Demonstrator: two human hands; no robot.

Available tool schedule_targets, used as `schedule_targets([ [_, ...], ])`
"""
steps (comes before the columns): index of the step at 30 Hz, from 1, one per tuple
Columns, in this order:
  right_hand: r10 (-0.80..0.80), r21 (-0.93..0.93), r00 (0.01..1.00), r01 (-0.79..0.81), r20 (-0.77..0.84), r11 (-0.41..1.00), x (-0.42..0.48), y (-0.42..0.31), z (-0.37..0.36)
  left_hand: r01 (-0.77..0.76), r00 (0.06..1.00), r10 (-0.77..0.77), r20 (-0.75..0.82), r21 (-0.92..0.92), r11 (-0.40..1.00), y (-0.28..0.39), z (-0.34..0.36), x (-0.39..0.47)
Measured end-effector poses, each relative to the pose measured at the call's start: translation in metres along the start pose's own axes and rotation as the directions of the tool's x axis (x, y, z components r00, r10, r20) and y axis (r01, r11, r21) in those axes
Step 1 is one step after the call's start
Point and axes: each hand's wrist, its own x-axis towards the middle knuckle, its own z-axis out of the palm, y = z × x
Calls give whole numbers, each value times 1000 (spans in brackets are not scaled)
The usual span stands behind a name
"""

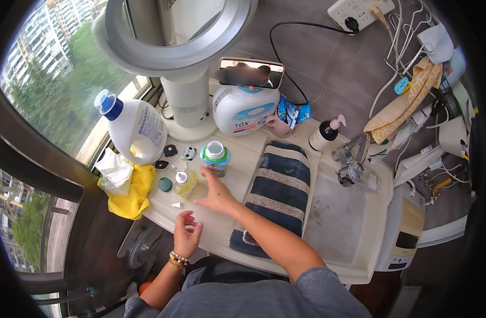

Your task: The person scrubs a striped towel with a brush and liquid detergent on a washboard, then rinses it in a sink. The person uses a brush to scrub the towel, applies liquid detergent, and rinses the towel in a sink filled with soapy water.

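Observation:
My right hand (217,194) reaches over the counter, thumb and fingers spread, with nothing in its grasp. Just beyond its fingertips stands a clear bottle of yellow liquid (189,189) with a white nozzle top. A wide-mouthed, uncapped bottle (216,163) with a green and blue label is behind it. Close to the front edge, my left hand (187,235) is loosely curled and looks empty, beaded bracelets at its wrist. Between that hand and the clear bottle lies a small white cap (177,205). A green cap (165,184) rests farther left, near a panda-shaped piece (190,153).
At the back are two detergent jugs (143,131) (235,109), a bladeless fan (187,95) and a phone (251,73). A yellow cloth (137,190) lies left. A striped towel (280,183) borders the sink basin (338,222), with a pump bottle (322,136) behind.

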Motion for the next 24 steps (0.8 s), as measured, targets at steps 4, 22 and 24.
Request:
schedule_targets([
  [4, 84, -50, 952, -73, 296, 996, 30, -7, 1, -99, 980, 112, -167, 83, 992, -3, -20, 31],
  [22, 262, -495, 948, -319, -184, 808, -113, -65, -197, -515, 724, 402, 561, 51, 855, 71, 60, 6],
  [24, 313, -778, 934, -324, -172, 539, -138, -57, -228, -744, 562, 540, 627, 97, 661, 73, 85, -6],
])
